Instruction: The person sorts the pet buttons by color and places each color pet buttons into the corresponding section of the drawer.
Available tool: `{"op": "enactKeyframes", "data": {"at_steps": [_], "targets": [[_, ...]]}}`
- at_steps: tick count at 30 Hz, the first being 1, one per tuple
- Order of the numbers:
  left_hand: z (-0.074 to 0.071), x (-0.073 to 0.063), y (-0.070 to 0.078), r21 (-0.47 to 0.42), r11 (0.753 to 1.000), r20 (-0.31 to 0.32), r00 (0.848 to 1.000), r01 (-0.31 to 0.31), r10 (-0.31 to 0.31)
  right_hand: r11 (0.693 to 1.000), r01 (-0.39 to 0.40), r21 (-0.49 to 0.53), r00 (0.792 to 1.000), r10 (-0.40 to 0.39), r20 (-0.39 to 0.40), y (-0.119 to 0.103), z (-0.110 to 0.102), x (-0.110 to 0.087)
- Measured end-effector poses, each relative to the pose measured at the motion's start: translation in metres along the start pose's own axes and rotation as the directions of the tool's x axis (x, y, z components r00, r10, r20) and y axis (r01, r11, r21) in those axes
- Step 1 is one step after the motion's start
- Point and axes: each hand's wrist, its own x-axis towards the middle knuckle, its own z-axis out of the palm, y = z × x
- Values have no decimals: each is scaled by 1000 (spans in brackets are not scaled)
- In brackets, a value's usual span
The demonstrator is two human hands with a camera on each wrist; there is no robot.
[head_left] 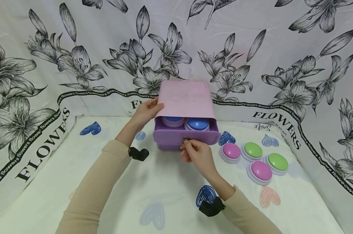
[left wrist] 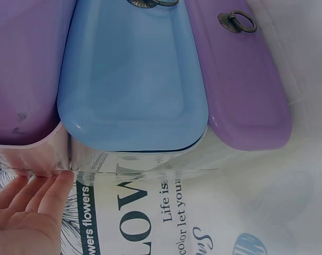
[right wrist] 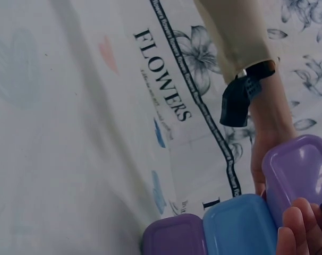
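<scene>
A small chest with a pink casing (head_left: pixel 185 99) stands near the back cloth. Its purple top drawer (head_left: pixel 171 136) is pulled partly out, with blue-domed round push buttons (head_left: pixel 197 123) inside. My right hand (head_left: pixel 198 154) pinches the drawer's bronze ring handle (head_left: pixel 185 142) between thumb and fingers. Against the casing's left side rests my left hand (head_left: pixel 145 112), thumb at the top edge; the left wrist view shows its fingers (left wrist: pixel 47 194) extended against that side. Below the pulled drawer, a blue drawer (left wrist: pixel 134 79) and another purple drawer (left wrist: pixel 246 85) are closed.
Right of the chest lie two magenta push buttons (head_left: pixel 231 150) and two green push buttons (head_left: pixel 253 149) with white bases. White cloth with printed hearts (head_left: pixel 152 215) covers the table. A flower-printed cloth (head_left: pixel 240 65) hangs behind the chest.
</scene>
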Motion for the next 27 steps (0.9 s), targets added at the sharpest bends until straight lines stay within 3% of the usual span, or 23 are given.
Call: {"op": "enactKeyframes", "data": {"at_steps": [20, 27], "targets": [[-1, 1, -1, 20, 1000, -1, 1000, 19, -19, 1000, -25, -9, 1000, 25, -11, -2, 3, 24], [-1, -1, 1, 8, 1000, 4, 1000, 23, -23, 1000, -11, 12, 1000, 11, -14, 24, 6, 46]]}}
